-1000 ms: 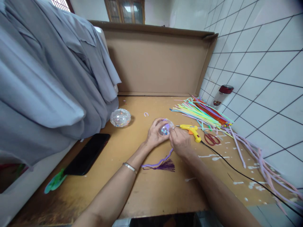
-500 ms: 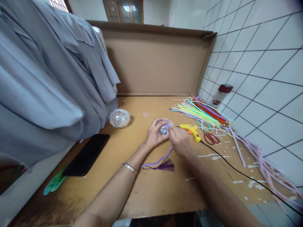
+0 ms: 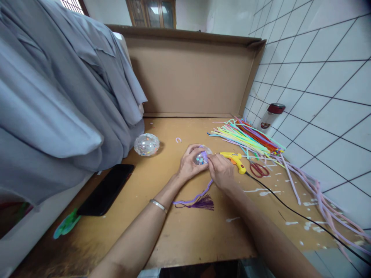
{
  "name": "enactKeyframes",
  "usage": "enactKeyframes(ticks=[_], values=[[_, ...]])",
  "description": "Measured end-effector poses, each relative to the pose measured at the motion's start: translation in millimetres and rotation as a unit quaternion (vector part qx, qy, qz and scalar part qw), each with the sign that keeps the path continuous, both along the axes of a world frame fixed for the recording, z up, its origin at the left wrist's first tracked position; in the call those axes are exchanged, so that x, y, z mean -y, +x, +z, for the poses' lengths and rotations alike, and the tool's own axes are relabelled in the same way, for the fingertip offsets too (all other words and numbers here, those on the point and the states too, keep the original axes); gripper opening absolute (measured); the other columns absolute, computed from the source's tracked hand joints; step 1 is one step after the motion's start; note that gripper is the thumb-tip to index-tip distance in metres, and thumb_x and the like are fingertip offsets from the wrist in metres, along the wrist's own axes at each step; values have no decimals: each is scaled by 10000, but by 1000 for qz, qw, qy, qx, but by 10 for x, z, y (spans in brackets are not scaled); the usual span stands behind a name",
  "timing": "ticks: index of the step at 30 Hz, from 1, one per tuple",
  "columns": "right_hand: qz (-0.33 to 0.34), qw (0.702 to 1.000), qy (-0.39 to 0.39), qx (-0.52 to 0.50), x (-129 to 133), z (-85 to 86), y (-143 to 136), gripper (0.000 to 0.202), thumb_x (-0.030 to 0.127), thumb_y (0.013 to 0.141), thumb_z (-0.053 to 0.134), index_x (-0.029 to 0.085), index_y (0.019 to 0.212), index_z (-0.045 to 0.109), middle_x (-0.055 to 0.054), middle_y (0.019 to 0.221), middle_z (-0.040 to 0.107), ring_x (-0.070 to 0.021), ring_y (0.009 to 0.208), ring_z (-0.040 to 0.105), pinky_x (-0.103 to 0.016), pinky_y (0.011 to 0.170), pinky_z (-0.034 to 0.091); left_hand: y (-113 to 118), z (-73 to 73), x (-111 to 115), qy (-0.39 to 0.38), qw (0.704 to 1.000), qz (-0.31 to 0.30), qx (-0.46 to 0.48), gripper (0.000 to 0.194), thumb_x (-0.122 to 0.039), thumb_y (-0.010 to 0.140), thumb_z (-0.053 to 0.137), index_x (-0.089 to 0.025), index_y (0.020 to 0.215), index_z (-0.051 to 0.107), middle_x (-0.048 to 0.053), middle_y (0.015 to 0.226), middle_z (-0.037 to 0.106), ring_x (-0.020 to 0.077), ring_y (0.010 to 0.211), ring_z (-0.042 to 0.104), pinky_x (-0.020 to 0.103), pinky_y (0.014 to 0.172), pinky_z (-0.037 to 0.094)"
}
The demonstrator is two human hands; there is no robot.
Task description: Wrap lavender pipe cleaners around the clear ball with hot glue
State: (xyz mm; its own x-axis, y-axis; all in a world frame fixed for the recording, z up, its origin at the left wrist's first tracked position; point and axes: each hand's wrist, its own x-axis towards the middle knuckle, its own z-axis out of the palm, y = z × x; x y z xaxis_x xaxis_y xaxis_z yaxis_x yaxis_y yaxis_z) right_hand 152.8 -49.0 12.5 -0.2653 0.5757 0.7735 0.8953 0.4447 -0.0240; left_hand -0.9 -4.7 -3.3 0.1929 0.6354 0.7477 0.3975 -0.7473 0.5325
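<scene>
My left hand is wrapped round a small clear ball with colourful bits showing inside. Against the ball's right side, my right hand pinches a purple pipe cleaner; the exact pinch point is hidden by my fingers. The pipe cleaner's wavy length trails down to the table below the hands. A dark purple tassel lies beside its loose end. Just right of my right hand rests a yellow glue gun, its nozzle covered by the hand.
A clear faceted bowl-like piece and a small pink curl lie further back. Pipe cleaners, red-handled scissors and a lidded jar stand right. A black phone lies left near grey cloth. A black cord crosses the right side.
My right hand has shifted slightly to the right and now covers the glue gun's nozzle. My left hand holds the ball in nearly the same place.
</scene>
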Motion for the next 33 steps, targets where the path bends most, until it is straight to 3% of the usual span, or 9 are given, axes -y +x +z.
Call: enactKeyframes(ticks=[4, 10, 33], values=[[6, 1000, -8, -3, -1, -4, 14, 252, 170, 937, 406, 158, 918, 657, -51, 739, 607, -165, 703, 516, -282, 661, 341, -10, 1, -8, -1, 1000, -11, 1, 457, -305, 666, 790, -213, 1083, 627, 98, 1181, 562, 227, 1121, 589, 368, 979, 504], [-5, 998, 39, 39, 6, 6, 15, 265, 149, 935, 404, 150, 935, 669, -52, 714, 593, -173, 693, 480, -295, 656, 324, -21, 4, -19, -10, 999, -26, 17, 475, -311, 650, 797, -211, 1081, 624, 100, 1190, 554, 234, 1129, 582, 381, 993, 494], [-11, 987, 79, 141, 4, 96, 30, 242, 160, 945, 428, 147, 978, 668, -66, 716, 590, -196, 721, 422, -333, 647, 265, -9, -16, -33, -9, 1000, -24, 6, 476, -298, 652, 797, -204, 1082, 616, 96, 1193, 546, 228, 1141, 576, 386, 1003, 490]])
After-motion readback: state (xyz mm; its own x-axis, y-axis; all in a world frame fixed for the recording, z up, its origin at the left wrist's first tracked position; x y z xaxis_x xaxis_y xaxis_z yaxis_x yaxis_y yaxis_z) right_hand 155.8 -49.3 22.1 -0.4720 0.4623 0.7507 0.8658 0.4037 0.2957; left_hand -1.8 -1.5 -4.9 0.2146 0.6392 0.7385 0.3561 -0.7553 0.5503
